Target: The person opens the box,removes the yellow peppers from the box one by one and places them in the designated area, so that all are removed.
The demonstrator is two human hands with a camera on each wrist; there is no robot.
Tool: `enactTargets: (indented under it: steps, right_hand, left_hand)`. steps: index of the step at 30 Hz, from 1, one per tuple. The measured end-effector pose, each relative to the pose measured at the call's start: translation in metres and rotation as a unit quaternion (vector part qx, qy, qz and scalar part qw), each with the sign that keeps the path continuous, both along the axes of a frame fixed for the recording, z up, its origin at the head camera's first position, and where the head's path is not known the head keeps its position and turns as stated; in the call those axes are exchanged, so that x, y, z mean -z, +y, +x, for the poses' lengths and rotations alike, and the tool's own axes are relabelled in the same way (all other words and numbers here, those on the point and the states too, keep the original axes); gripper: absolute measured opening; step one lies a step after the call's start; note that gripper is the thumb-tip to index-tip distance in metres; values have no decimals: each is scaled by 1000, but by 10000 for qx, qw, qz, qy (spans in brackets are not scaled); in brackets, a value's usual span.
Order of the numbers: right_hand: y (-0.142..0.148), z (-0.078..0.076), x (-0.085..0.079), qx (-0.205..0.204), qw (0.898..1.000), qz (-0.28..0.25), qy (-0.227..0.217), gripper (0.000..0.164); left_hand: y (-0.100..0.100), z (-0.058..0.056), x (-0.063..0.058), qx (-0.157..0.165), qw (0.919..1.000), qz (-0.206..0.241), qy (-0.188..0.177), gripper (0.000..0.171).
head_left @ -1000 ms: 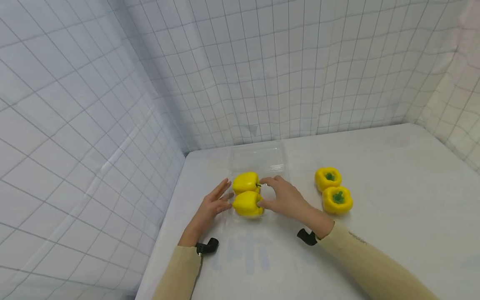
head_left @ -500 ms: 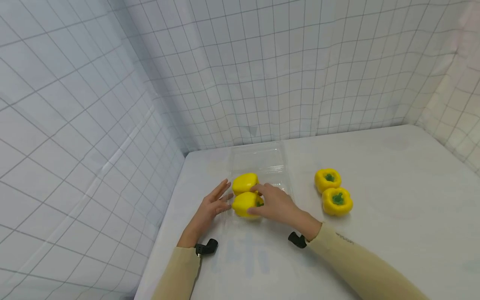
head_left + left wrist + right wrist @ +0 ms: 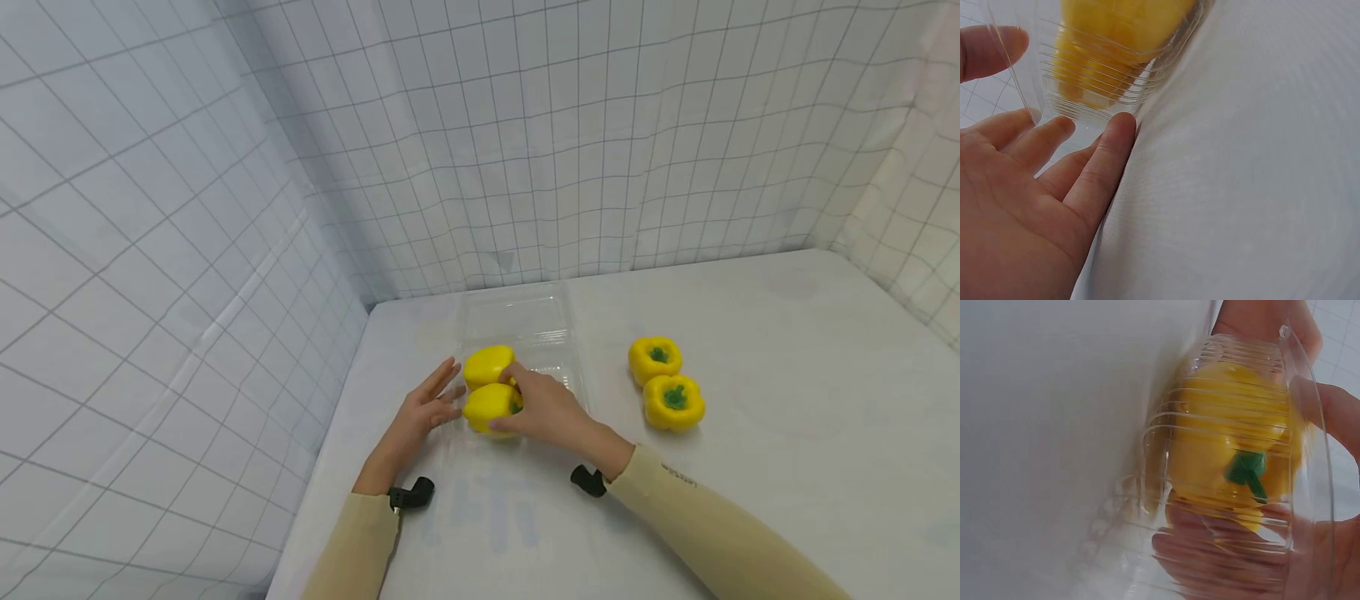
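Observation:
A clear plastic clamshell box [image 3: 564, 360] stands with its lid laid back. Two yellow bell peppers lie side by side in its left half, the far pepper [image 3: 486, 365] behind the near pepper [image 3: 486, 407]. My right hand [image 3: 551, 410] grips the near pepper at its stem end, thumb on the front side and fingers at the back. Through the ribbed wall, the right wrist view shows this pepper's green stem [image 3: 1249, 470]. With fingers spread and fairly straight, my left hand [image 3: 422, 417] stays at the box's left side, fingertips [image 3: 1121, 128] right at the wall.
Two more yellow bell peppers, a back one [image 3: 655, 360] and a front one [image 3: 673, 403], stand stem up to the right of the box. White gridded curtains [image 3: 525, 167] enclose the white table [image 3: 795, 400] at the back and sides.
My right hand has moved a little left, closing farther round the near pepper's stem end. More of the box's right half shows. My left hand has stayed in place.

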State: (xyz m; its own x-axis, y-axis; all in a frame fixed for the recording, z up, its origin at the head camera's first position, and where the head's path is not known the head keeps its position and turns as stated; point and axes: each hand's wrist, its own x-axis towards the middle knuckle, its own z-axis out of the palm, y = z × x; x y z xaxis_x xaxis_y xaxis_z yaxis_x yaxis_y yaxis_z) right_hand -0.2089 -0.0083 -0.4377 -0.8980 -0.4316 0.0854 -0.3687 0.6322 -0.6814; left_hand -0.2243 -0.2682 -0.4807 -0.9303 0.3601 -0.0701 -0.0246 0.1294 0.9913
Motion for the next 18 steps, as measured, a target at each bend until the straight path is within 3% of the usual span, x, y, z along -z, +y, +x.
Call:
enactTargets:
  steps: [18]
  right_hand:
    - [1, 0, 5, 150, 9986, -248, 453, 62]
  left_hand:
    - [1, 0, 1, -30, 10000, 78, 24, 76]
